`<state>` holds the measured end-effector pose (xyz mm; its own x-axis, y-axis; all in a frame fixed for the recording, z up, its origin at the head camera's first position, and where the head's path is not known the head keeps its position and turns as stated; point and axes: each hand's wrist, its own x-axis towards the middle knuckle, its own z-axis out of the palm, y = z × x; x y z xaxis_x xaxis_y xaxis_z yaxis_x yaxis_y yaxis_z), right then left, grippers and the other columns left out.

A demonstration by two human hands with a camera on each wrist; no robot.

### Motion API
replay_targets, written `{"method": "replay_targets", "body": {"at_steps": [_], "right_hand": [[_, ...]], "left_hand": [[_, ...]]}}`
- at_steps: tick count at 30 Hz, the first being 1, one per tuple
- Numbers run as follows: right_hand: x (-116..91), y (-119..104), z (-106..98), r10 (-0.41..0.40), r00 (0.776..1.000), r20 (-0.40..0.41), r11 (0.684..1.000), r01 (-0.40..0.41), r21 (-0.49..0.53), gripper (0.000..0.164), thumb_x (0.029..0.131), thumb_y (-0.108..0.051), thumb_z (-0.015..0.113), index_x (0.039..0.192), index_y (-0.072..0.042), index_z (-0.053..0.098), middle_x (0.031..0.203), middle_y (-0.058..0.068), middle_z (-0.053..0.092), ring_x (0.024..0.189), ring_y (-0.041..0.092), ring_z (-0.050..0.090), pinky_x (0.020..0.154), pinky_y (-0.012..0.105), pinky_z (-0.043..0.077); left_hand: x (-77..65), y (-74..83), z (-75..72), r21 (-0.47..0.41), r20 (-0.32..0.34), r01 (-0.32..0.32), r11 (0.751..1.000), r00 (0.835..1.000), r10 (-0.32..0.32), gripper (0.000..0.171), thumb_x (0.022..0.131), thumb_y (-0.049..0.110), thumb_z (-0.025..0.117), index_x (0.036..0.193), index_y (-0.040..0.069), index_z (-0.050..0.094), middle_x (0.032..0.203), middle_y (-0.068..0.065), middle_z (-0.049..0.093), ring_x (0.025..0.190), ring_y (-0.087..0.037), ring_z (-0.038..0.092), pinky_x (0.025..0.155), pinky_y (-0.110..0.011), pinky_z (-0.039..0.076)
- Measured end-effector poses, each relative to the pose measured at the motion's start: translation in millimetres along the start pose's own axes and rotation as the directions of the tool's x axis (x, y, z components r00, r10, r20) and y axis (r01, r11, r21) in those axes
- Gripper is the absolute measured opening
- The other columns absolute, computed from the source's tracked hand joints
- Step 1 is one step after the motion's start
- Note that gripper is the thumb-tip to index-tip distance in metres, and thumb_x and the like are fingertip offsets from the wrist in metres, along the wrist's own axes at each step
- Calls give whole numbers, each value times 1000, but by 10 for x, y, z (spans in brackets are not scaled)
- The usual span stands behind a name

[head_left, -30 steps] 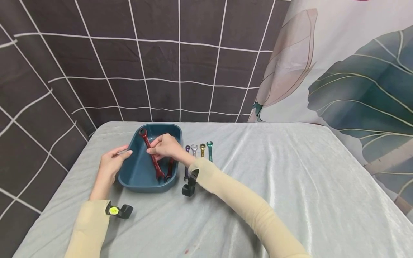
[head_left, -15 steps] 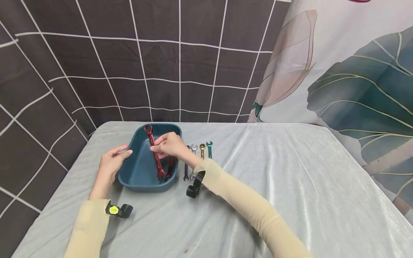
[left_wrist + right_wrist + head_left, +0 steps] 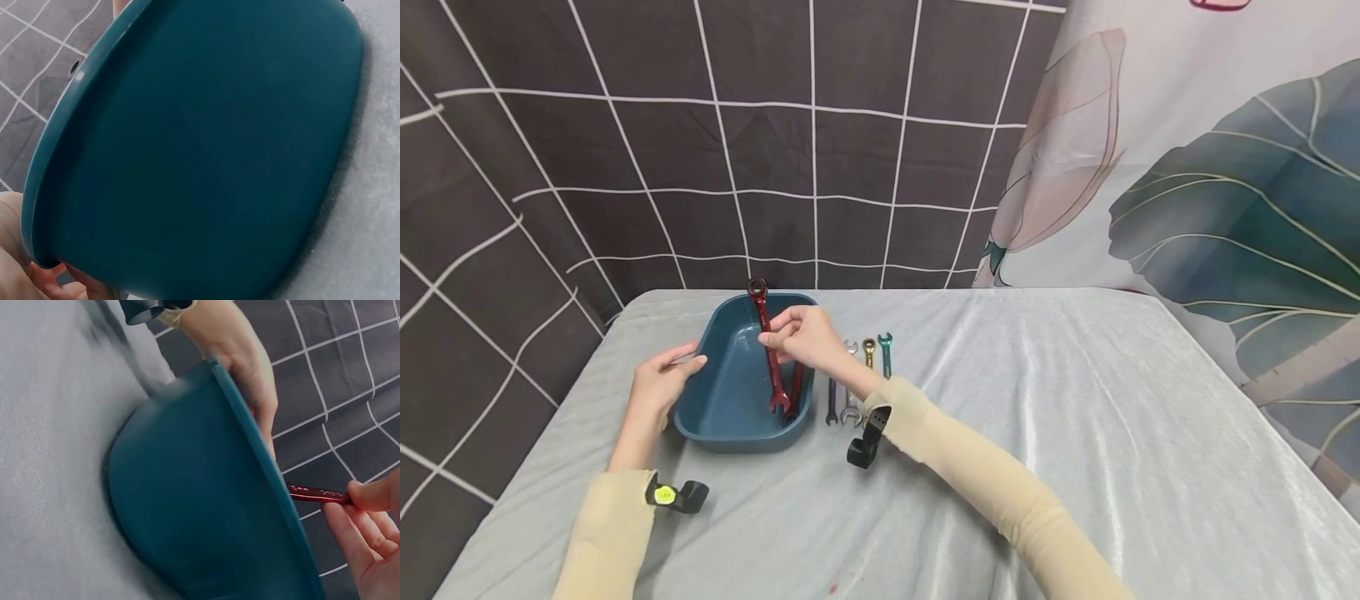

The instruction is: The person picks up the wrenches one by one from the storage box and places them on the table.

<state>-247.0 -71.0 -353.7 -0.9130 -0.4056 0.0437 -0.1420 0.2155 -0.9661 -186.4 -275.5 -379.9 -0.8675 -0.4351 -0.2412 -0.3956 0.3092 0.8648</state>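
Note:
My right hand (image 3: 811,340) pinches a dark red combination wrench (image 3: 774,367) by its middle between thumb and fingers. The ring end points up past the far rim of the blue-green basin (image 3: 737,444), and the open end hangs low over the basin's inside. Another red wrench (image 3: 796,390) leans along the right inner wall, partly covered by the hand. At the left rim, my left hand (image 3: 658,385) grips the basin with the thumb on top and fingers beneath the lip. In the right wrist view the held wrench (image 3: 319,494) juts past the rim.
Beside the basin's right side lie a purple wrench (image 3: 832,406), a silver wrench (image 3: 851,410), a gold wrench (image 3: 869,350) and a teal wrench (image 3: 886,354), partly under my right forearm. Grey cloth (image 3: 970,400) covers the table. A dark gridded curtain (image 3: 857,150) hangs behind.
My right hand has moved right and slightly up with the red wrench, whose ring end now rises over the far rim. The left hand has stayed on the basin.

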Motion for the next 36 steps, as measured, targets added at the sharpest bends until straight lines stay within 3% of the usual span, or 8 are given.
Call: {"method": "replay_targets", "body": {"at_steps": [6,10,16,23,36], "right_hand": [[-63,-45,-91,24,1000,-8,1000,-24,13,19,84,-9,74,96,2,63,80,16,71,56,8,63,62,30,59],[-91,-42,-153,60,998,-8,996,-59,61,21,85,-9,72,98,4,63,84,20,71,56,7,63,64,32,59],[-115,-9,-236,125,992,-16,985,-122,124,22,85,-8,72,101,4,62,86,19,71,57,8,63,61,27,58],[-116,13,-291,142,990,-16,973,-136,188,20,87,-8,70,100,5,61,86,16,71,61,9,63,67,29,59],[-191,-72,-419,143,989,-31,974,-136,179,20,86,-8,70,99,5,62,89,18,72,61,9,64,66,29,59]], "left_hand": [[-7,-12,0,-25,15,-2,1000,1000,2,52,93,28,59,141,11,48,143,-17,49,124,-28,50,103,-40,41],[-10,-22,4,-24,20,0,1000,1000,1,52,93,28,59,141,11,49,141,-18,50,124,-28,50,102,-40,41],[-17,-29,9,-32,26,8,999,1000,-7,52,93,27,59,142,11,48,145,-17,47,126,-28,48,105,-42,40],[-21,-19,0,-34,39,2,999,999,-1,53,94,29,59,143,10,46,144,-19,47,129,-31,46,109,-45,36],[-27,-17,-4,-29,36,-3,1000,999,4,53,94,30,59,142,11,48,140,-18,49,126,-28,48,107,-43,38]]}}
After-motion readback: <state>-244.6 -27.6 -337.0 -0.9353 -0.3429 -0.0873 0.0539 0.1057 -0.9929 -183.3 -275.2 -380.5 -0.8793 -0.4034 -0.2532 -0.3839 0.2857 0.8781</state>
